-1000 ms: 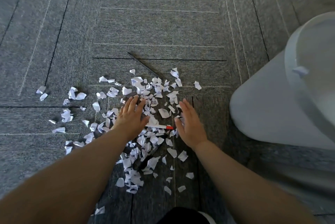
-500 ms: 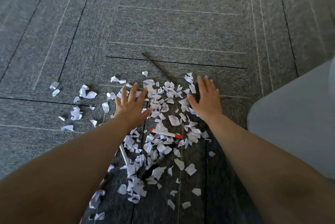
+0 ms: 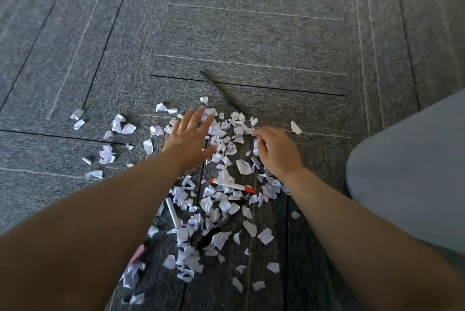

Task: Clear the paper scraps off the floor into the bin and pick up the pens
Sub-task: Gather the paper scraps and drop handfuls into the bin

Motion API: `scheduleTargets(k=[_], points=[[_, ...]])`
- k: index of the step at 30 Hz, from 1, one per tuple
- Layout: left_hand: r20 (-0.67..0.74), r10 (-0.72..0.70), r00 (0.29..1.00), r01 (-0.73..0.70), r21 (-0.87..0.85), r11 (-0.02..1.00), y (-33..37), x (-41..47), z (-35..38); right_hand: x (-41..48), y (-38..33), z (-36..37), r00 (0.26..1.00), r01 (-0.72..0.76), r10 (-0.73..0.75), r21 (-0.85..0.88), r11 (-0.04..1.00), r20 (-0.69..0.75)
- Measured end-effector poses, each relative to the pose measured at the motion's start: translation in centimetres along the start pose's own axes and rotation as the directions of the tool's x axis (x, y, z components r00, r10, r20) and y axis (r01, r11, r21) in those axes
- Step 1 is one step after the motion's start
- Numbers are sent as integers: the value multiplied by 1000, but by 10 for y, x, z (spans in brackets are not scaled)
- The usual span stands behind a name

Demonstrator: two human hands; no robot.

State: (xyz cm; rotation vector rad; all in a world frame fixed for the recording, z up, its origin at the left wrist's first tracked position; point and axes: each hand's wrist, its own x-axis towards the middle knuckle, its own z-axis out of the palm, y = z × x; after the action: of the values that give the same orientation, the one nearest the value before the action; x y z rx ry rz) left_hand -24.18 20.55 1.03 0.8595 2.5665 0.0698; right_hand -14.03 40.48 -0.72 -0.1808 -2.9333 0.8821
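Several white paper scraps (image 3: 221,134) lie strewn over the grey carpet, thickest between my hands. My left hand (image 3: 188,138) rests flat on the scraps with fingers spread. To its right, my right hand (image 3: 275,151) curls its fingers over scraps; whether it holds any I cannot tell. A white pen with red ends (image 3: 232,185) lies just below the hands. Lower down, a black pen (image 3: 216,229) and a silver pen (image 3: 173,212) sit partly under scraps. A thin black stick pen (image 3: 221,93) lies beyond the pile. The pale bin (image 3: 412,175) stands at the right edge.
More loose scraps (image 3: 108,153) are scattered to the left of the pile. A pinkish object (image 3: 139,253) peeks out by my left forearm. The grey carpet tiles (image 3: 251,34) stretch beyond the pile.
My right hand has curled its fingers and drawn inward over the scraps. My left hand stays flat with spread fingers. The view has shifted, so the bin sits further right.
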Motion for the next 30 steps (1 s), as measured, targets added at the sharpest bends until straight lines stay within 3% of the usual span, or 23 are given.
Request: scheduleTargets(k=[4,7,9,11,14,18,21,25,28,30], points=[[97,89,991,-91,13,996,9,22,-7,-7,-3,-8,991,36,-37,-15,999,-132],[129,127,983,-126,-20,992,14,18,-1,2,10,-17,968,-149,129,-80,986,-214],[99,153,983,-151,-30,988,12,5,5,5,25,-19,937,-345,331,-136,929,-112],[71,168,983,-166,-25,986,6,-12,10,4,30,-16,908,-410,418,-164,897,17],[29,145,989,-144,-38,989,-6,-37,17,-1,12,2,941,-282,301,-134,950,155],[-49,106,993,-108,-45,993,-15,-60,23,-13,-38,31,952,-74,50,66,995,302],[-65,116,991,-119,-38,992,-23,-70,21,-20,-57,36,977,-27,-5,148,989,213],[-65,139,988,-139,9,990,-37,-76,22,-38,-44,20,987,-151,153,41,988,-52],[0,76,997,-76,4,997,-41,-83,30,-62,-24,12,913,-393,378,-82,916,-153],[30,38,999,-38,-11,999,-38,-87,35,-80,-21,16,810,-579,561,-84,811,-172]])
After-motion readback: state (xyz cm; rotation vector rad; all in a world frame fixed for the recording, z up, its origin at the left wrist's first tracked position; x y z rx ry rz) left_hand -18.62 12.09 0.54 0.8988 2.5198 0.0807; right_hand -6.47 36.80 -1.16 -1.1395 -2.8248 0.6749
